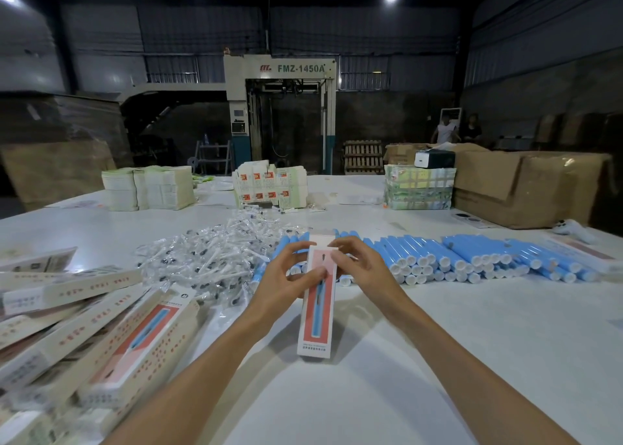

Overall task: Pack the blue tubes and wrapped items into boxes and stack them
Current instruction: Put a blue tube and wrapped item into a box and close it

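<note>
Head view: carton is held over table at ctr, far-end flap open. It is gripped along its left edge by left hand w/ thumb on the printed face, and pinched near the flap by right hand. Blue tubes are laid in rows just behind the hands & to the right, wrapped items are heaped behind-left, and more boxes are piled at near left.

The box is printed white, with a salmon-red panel and a blue tube pictured. The tubes are coloured light blue and capped white; the wrapped items are sheathed in clear film.
</note>
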Action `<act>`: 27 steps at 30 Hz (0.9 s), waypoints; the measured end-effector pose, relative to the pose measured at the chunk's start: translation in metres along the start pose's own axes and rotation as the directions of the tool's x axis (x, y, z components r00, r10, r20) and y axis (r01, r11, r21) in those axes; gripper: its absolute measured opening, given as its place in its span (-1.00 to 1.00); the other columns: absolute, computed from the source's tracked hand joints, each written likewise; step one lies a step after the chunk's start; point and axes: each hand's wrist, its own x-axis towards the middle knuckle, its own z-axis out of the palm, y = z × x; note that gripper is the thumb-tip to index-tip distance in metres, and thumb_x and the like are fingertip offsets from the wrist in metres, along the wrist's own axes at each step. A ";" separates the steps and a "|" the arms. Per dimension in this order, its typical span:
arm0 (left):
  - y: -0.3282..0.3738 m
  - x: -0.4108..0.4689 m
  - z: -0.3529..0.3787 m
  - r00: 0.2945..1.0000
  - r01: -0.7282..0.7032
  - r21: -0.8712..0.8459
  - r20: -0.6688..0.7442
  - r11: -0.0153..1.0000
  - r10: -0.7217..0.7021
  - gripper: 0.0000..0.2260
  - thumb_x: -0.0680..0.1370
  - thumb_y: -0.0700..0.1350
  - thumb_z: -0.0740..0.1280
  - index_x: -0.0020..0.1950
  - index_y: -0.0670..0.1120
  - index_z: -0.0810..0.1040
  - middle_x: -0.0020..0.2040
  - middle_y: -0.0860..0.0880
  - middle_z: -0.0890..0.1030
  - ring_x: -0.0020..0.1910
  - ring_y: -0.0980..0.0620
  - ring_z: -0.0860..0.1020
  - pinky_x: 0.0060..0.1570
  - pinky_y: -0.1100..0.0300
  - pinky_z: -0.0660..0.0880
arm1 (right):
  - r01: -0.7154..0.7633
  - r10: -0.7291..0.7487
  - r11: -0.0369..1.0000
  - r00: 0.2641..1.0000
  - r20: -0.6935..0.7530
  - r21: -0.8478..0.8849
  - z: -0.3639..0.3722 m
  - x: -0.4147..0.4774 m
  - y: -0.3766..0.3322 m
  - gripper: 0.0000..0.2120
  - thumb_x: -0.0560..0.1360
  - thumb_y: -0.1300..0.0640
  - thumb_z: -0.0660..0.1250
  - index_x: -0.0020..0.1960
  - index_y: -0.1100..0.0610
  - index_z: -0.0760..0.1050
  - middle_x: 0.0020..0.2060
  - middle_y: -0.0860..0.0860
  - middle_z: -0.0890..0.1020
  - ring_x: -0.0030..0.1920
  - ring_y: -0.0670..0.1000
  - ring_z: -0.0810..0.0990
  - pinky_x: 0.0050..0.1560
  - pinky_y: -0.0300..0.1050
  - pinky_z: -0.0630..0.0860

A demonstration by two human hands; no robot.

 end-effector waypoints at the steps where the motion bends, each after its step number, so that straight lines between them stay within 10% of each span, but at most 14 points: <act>1: 0.001 0.000 0.000 1.000 0.005 0.005 0.007 1.000 -0.005 -0.61 0.55 0.04 0.60 0.29 0.34 0.58 0.17 0.25 0.72 0.07 0.01 0.77 -0.11 0.19 0.69 | 0.005 -0.004 0.999 0.999 -0.041 0.034 0.000 0.001 0.000 -0.84 0.69 0.02 0.34 0.23 0.05 0.52 -0.01 0.05 0.74 -0.02 0.10 0.74 -0.06 -0.17 0.62; 27: 0.004 -0.006 0.004 0.999 -0.002 0.056 0.051 0.998 -0.001 -0.60 0.55 0.16 0.56 0.31 0.41 0.51 0.16 0.34 0.70 0.07 0.05 0.77 -0.09 0.25 0.68 | 0.029 -0.029 0.995 1.000 0.007 -0.090 -0.006 0.008 -0.013 -0.85 0.70 -0.04 0.30 0.17 0.01 0.56 -0.06 0.16 0.68 -0.05 0.10 0.75 -0.04 0.01 0.70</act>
